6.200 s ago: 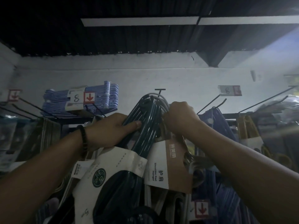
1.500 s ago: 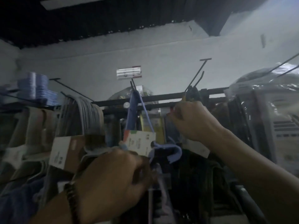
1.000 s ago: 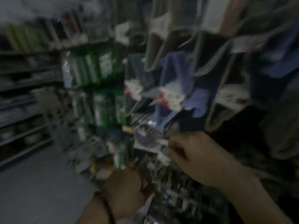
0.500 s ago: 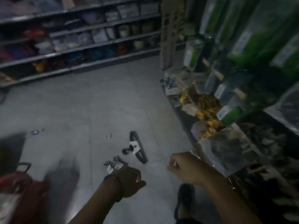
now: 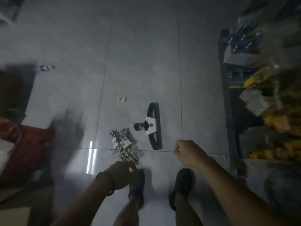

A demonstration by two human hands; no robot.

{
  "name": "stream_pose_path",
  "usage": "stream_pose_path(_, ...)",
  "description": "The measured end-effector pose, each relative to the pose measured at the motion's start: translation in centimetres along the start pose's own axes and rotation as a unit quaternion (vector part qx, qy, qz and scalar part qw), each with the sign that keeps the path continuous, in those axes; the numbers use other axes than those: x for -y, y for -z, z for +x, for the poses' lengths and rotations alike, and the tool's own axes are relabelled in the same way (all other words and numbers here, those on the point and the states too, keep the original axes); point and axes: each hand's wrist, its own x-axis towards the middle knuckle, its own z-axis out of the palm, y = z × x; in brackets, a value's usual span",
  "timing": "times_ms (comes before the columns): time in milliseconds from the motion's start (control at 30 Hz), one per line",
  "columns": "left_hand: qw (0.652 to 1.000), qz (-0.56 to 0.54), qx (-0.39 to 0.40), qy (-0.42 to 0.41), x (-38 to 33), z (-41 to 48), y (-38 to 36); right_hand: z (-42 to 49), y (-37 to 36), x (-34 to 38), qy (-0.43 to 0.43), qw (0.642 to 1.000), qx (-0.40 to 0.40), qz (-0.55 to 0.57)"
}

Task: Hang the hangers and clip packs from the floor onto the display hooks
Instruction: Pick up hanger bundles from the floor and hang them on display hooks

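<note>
I look down at the grey tiled floor. A dark hanger bundle (image 5: 154,126) with a white label lies there, its hook end pointing left. Just left of it sits a pile of shiny clip packs (image 5: 123,144). My left hand (image 5: 122,174), a dark band on its wrist, hangs at the near edge of that pile with loosely bent fingers, and I see nothing in it. My right hand (image 5: 187,154) is curled into a fist below and right of the hanger bundle, apart from it, and holds nothing I can see.
A display rack (image 5: 228,98) with yellow and blue packs stands along the right. A red basket (image 5: 24,144) sits at the left, blurred. Small white bits (image 5: 122,99) and a blue scrap (image 5: 45,67) lie farther off. My shoes (image 5: 182,185) stand just below the hands.
My view swung from the high hooks down to the floor. Both hands came off the hung packs and dropped; the left now hangs over the clip pack pile.
</note>
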Motion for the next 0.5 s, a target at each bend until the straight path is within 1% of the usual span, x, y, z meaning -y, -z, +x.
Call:
stream_pose_path(67,0.999,-0.022,0.024,0.006,1.3,7.3,-0.9,7.2,-1.4,-1.6,-0.006,1.000,0.017,-0.013)
stream_pose_path(133,0.998,-0.047,0.025,0.025,2.4,15.1,-2.4,14.0,-4.0,-3.2,-0.005,0.999,0.025,-0.027)
stream_pose_path(233,0.994,-0.091,0.009,0.066,3.9,27.1,-5.3,23.2,-9.0,-5.1,0.001,0.999,0.035,-0.035)
stream_pose_path(267,0.991,-0.108,0.007,0.077,4.8,32.0,-7.3,27.1,-11.7,-6.2,0.003,0.999,0.042,-0.030)
stream_pose_path(300,0.988,-0.128,-0.001,0.084,5.1,34.9,-8.3,29.0,-12.9,-6.6,0.009,0.999,0.043,-0.022)
stream_pose_path(333,0.982,-0.159,-0.012,0.104,4.7,36.1,-8.3,29.4,-13.0,-6.5,0.010,0.999,0.039,-0.014)
stream_pose_path(400,0.963,-0.220,-0.037,0.150,4.7,41.7,-10.8,32.7,-15.8,-7.7,0.004,1.000,0.019,-0.013)
stream_pose_path(500,0.919,-0.316,-0.090,0.217,4.4,49.9,-13.8,37.1,-19.0,-10.4,-0.010,1.000,-0.018,-0.004)
